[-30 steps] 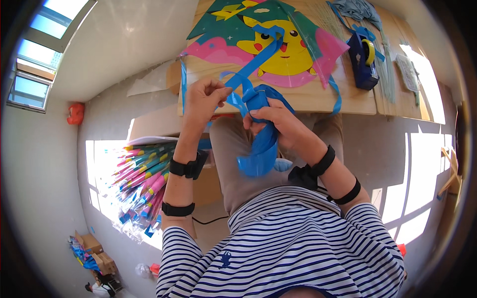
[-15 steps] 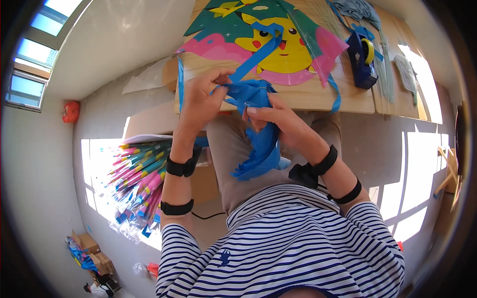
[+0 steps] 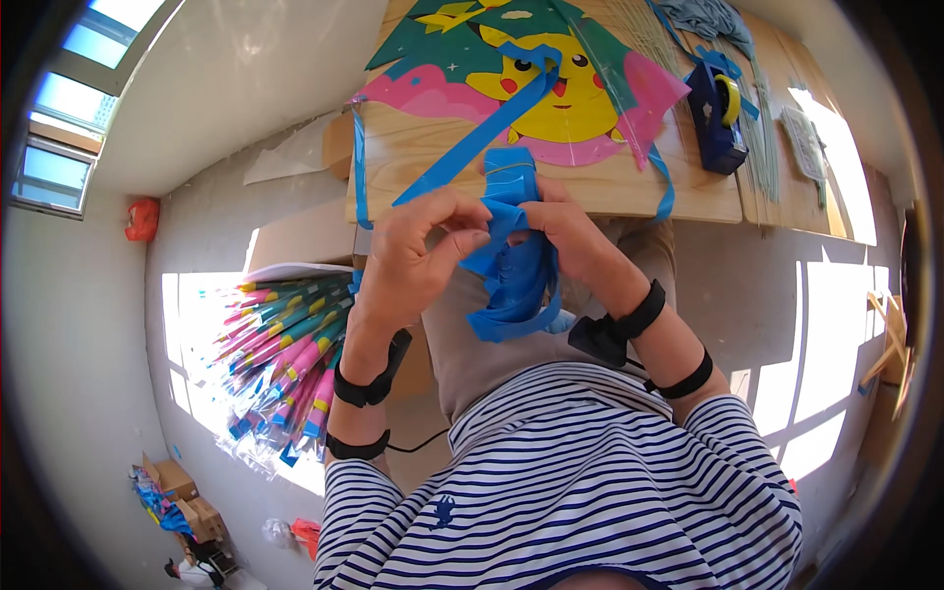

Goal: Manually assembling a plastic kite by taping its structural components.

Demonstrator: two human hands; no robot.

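A bundle of blue ribbon (image 3: 511, 285), folded in many layers with a thin band around its upper end, hangs between my hands over my lap. My right hand (image 3: 580, 246) grips it from the right side, thumb on its front. My left hand (image 3: 418, 261) is at the bundle's left, its fingers curled and its thumb and forefinger at a loose blue fold. A long blue ribbon strip (image 3: 472, 146) runs from the kite (image 3: 536, 98) on the table down behind my left hand. The kite lies flat, green, pink and yellow with a cartoon figure.
A wooden table (image 3: 413, 157) stands ahead. On its right are a dark blue tape dispenser (image 3: 716, 123), thin rods (image 3: 759, 167) and a clear plastic box (image 3: 803, 143). Several packed kites (image 3: 285, 354) lie heaped at my left. Cardboard boxes (image 3: 187, 497) sit at the lower left.
My left hand has come down and toward me from the table edge. The bundle's banded upper end now stands upright, and the long strip slants further left.
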